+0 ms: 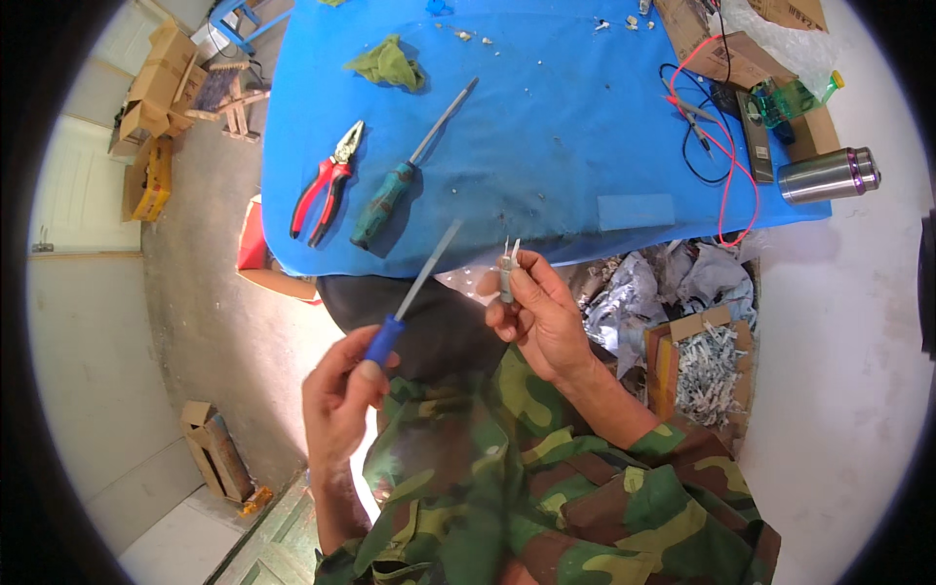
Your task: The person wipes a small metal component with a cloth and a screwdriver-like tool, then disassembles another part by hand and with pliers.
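Note:
My left hand (340,395) holds a screwdriver by its blue handle (383,342), its metal shaft pointing up and to the right toward the table edge. In the fingers of my right hand (541,307) is a small pale part (506,279), with thin prongs or leads sticking up from it; its exact kind is unclear. The screwdriver and the small part are apart. On the blue-covered table (512,146) lie red-and-black combination pliers (329,183) and a larger screwdriver with a green handle (384,205).
A crumpled green cloth (387,64) and small white bits lie farther back. At the right are red and black test leads (720,146), a steel flask (830,175) and a green plastic bottle (797,101). Below the table's edge stands a carton of shredded material (708,373).

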Available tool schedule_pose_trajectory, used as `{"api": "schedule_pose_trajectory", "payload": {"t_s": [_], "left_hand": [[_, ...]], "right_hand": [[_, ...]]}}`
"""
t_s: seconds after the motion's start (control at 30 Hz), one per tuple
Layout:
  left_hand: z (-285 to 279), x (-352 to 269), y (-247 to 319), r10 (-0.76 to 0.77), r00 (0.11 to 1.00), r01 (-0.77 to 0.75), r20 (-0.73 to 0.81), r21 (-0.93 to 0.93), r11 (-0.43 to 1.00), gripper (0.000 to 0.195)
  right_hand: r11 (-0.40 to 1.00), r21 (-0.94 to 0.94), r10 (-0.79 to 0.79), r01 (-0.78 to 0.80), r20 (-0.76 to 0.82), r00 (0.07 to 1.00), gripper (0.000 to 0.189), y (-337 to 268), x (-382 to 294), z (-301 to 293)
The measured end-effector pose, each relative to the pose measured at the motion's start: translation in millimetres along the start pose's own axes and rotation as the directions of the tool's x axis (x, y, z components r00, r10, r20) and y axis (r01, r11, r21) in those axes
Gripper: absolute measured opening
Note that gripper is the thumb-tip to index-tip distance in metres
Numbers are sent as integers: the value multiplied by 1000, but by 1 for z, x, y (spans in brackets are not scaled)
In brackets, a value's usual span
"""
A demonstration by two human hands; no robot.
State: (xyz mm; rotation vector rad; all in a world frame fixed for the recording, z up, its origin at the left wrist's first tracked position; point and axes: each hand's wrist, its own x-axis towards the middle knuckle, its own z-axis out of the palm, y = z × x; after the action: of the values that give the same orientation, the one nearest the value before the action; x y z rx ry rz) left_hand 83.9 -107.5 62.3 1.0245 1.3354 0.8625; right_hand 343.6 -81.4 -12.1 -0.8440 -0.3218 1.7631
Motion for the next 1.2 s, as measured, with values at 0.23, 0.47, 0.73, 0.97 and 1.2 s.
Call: {"api": "schedule_pose_trajectory", "payload": {"t_s": [0.23,0.47,0.73,0.97,1.2], "left_hand": [[19,-18,-8,-12,1000,10,18,89,996,34],[14,-20,-17,19,998,-31,65,205,978,35],[17,-19,-16,22,998,-37,61,256,966,34],[24,-20,-10,56,998,-55,4,276,960,32],[28,-17,-6,200,973,-231,116,461,857,34]], "right_hand": [[997,26,-66,67,-23,998,22,-6,-2,6],[997,1,-82,82,-9,997,21,-4,-1,6],[995,-32,-91,90,-20,996,21,-4,1,9],[992,-67,-107,106,-8,994,21,-3,0,9],[971,-196,-145,137,-25,989,23,1,2,6]]}}
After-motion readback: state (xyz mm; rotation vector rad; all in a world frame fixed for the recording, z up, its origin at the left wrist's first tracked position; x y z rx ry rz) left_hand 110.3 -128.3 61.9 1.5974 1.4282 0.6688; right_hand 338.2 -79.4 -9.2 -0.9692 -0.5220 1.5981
